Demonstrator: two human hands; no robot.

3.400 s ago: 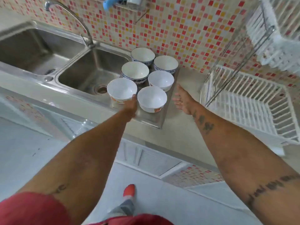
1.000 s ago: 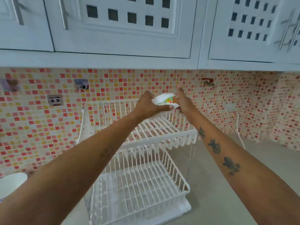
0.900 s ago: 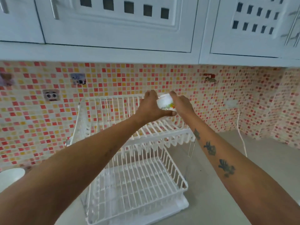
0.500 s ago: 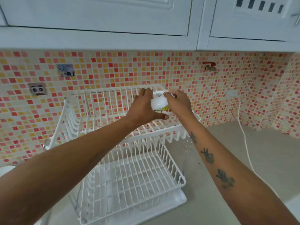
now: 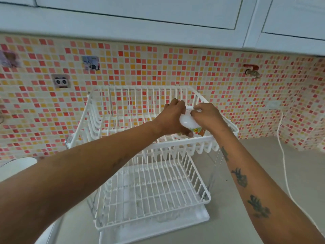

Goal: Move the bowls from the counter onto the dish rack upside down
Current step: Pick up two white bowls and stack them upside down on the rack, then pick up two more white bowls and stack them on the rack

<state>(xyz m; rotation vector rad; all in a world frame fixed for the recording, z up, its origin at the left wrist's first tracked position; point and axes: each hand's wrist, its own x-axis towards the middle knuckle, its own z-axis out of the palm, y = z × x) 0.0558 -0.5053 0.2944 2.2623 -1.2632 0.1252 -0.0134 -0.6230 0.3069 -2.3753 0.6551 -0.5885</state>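
A small white bowl (image 5: 189, 123) with a coloured cartoon band near its rim is upside down between both my hands, at the front right of the upper tier of the white wire dish rack (image 5: 123, 106). My left hand (image 5: 173, 118) wraps the bowl's left side. My right hand (image 5: 206, 115) covers its top and right side. The bowl's rim is down at the tier's wires; whether it touches them is hidden. The rim of another white bowl (image 5: 16, 166) shows at the far left edge.
The rack's lower tier (image 5: 151, 191) holds nothing and sits on a white drip tray (image 5: 158, 229). A white cable (image 5: 283, 155) runs down the tiled wall and along the counter at the right. White wall cabinets hang overhead.
Both hands have lowered the upside-down bowl from above the rack down into the front right of the upper tier. The view has tilted downward.
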